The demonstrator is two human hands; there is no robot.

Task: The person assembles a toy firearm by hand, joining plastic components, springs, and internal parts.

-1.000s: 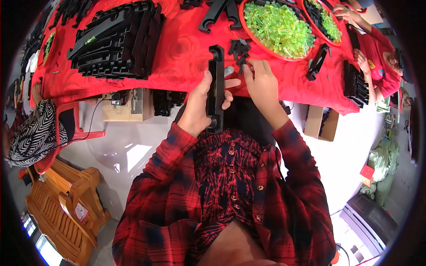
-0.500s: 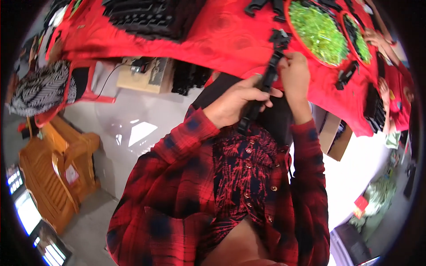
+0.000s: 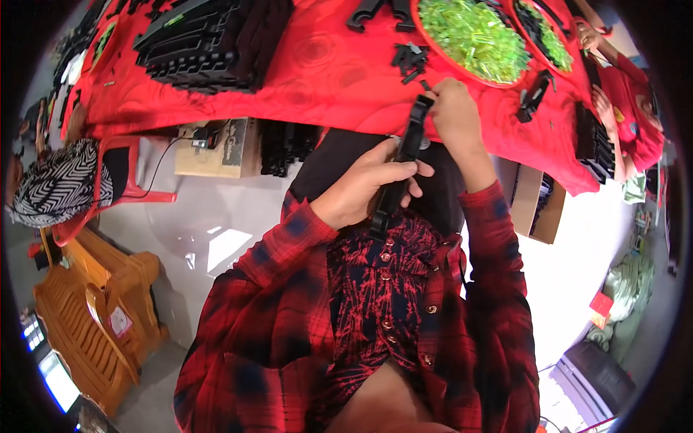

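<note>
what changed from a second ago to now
The black part in the left hand has tilted, its far end swung right, close to the right hand. Whether that hand holds anything is unclear. The left hand keeps its grip; the green pieces and black stack stayed put.

A slatted wooden bench point(image 3: 79, 317) stands on glossy grey floor point(image 3: 267, 206).

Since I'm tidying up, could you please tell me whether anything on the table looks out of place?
Nothing looks clearly damaged, but the small black pieces lie jumbled directly on the red cloth, near the green pieces, which seems slightly untidy.
</note>
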